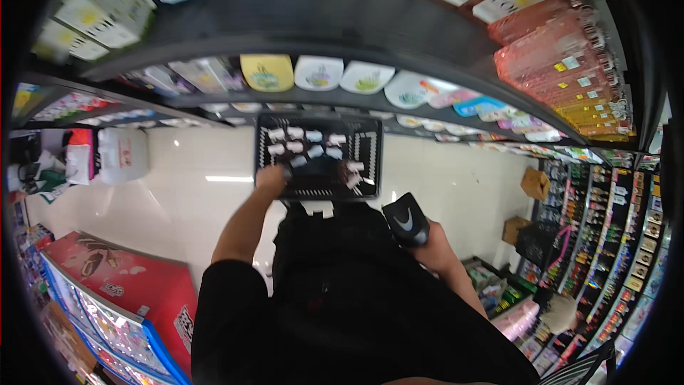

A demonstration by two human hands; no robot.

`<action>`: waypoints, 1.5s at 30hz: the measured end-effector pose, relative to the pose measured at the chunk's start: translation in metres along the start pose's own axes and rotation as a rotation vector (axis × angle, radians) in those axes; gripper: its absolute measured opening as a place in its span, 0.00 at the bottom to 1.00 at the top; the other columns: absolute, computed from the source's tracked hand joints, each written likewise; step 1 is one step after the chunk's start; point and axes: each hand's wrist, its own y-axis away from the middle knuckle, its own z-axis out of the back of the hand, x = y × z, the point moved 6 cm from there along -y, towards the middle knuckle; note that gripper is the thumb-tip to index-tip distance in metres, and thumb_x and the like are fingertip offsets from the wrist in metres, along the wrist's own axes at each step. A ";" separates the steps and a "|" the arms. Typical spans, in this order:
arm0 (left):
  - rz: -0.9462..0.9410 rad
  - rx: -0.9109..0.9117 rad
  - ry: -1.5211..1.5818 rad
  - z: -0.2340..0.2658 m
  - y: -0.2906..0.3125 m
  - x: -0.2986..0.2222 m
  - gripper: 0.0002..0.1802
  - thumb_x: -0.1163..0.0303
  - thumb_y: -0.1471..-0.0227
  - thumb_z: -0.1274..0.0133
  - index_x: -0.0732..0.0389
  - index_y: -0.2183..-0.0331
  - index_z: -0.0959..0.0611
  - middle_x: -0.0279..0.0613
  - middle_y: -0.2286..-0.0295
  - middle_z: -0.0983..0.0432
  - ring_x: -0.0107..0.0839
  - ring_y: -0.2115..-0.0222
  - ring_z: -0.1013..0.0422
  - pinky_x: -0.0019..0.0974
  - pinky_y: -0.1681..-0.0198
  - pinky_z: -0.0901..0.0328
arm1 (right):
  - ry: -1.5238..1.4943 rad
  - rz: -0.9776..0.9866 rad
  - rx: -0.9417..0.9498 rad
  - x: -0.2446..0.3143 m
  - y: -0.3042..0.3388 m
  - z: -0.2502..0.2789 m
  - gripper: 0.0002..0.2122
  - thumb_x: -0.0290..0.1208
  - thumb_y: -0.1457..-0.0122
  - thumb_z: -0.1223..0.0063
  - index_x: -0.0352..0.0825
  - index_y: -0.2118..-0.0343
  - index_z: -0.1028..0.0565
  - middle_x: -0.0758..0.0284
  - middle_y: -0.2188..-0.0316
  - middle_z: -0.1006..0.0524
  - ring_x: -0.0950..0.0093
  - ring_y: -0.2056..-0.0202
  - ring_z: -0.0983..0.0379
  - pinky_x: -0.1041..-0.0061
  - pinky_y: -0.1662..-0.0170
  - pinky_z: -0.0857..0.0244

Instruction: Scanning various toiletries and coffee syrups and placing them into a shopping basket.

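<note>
In front of me is a black shopping basket [376, 135] with slotted sides. Inside it lie several small dark items with white tops or labels [293, 132], too blurred to name. My left hand [271, 180] is closed at the basket's near left edge and appears to grip it there. Off to the right of the basket, my right hand [433, 248] is wrapped around the lower end of a black, flat-looking object [407, 219] with a grey curved mark. Most of the right fingers are hidden behind that object.
Ahead, a dark shelf [335, 25] bears boxes and hanging red packs [552, 57]. A white jug [122, 155] stands at the left, above a red display case [125, 278]. Goods racks [605, 228], cardboard boxes [536, 184] and a green crate [520, 286] line the right.
</note>
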 end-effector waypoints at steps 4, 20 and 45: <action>-0.285 -0.241 0.160 0.059 0.082 -0.007 0.20 0.52 0.52 0.33 0.55 0.62 0.13 0.54 0.64 0.17 0.53 0.59 0.22 0.54 0.55 0.27 | -0.006 0.129 0.090 0.014 -0.033 -0.026 0.23 0.28 0.49 0.33 0.32 0.49 0.23 0.55 0.56 0.16 0.60 0.54 0.18 0.67 0.50 0.27; -0.622 -0.491 1.637 0.304 0.232 -0.100 0.23 0.73 0.42 0.36 0.65 0.46 0.22 0.37 0.65 0.19 0.21 0.68 0.26 0.27 0.64 0.31 | -0.480 0.439 -0.156 0.157 -0.058 -0.083 0.27 0.27 0.50 0.23 0.31 0.48 0.25 0.65 0.55 0.19 0.77 0.54 0.23 0.73 0.50 0.27; -0.978 0.676 2.152 0.249 0.268 -0.114 0.60 0.26 0.58 0.42 0.67 0.40 0.30 0.45 0.54 0.29 0.44 0.54 0.28 0.41 0.48 0.32 | 0.135 0.949 -0.012 0.215 0.017 -0.086 0.24 0.27 0.57 0.30 0.30 0.53 0.21 0.60 0.52 0.21 0.55 0.44 0.27 0.56 0.39 0.36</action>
